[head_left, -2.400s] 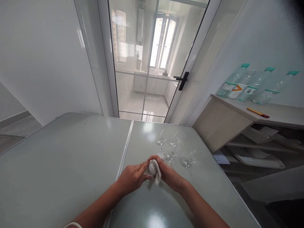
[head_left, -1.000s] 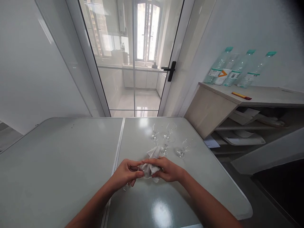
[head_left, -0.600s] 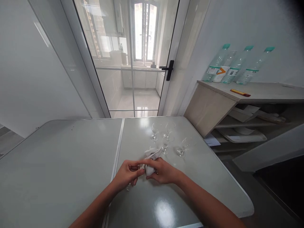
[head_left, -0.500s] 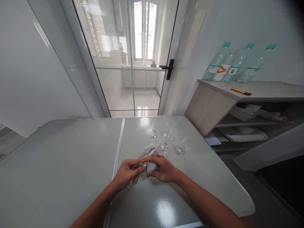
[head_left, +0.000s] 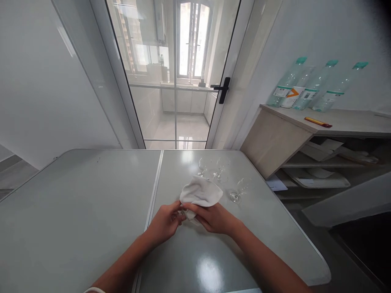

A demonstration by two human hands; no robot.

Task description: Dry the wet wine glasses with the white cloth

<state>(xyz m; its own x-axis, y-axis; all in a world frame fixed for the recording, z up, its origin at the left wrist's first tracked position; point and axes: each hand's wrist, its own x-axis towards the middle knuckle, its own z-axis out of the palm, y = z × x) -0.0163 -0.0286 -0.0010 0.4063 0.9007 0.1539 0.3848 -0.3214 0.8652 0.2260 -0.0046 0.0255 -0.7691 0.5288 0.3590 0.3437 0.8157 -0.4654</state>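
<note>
Head view check: what were the hands doing there?

Left hand (head_left: 171, 220) had its fingers curled around a clear glass (head_left: 194, 221), mostly covered, so I couldn't make out its full shape. Right hand (head_left: 215, 218) was gripping a white cloth (head_left: 201, 192) right up against that glass, with a big flap spread toward the far edge.

ok and where on the table (head_left: 91, 211) was that?

Just right of the pale seam (head_left: 157, 171), between the near and far edges, fingertips of both hands really close together.

Any other glassware?

Yep, I counted three stemmed glasses (head_left: 236, 197). Two stood near each other toward the far edge, the left one partly behind the cloth, and the third was closer to the right edge. Super see-through, so the rims were hard to read.

And past the far right corner?

Wooden shelf unit (head_left: 271, 138), plastic bottles (head_left: 309, 94) with green caps on top, plus a yellow and red stick (head_left: 317, 122) lying in front of them.
</note>
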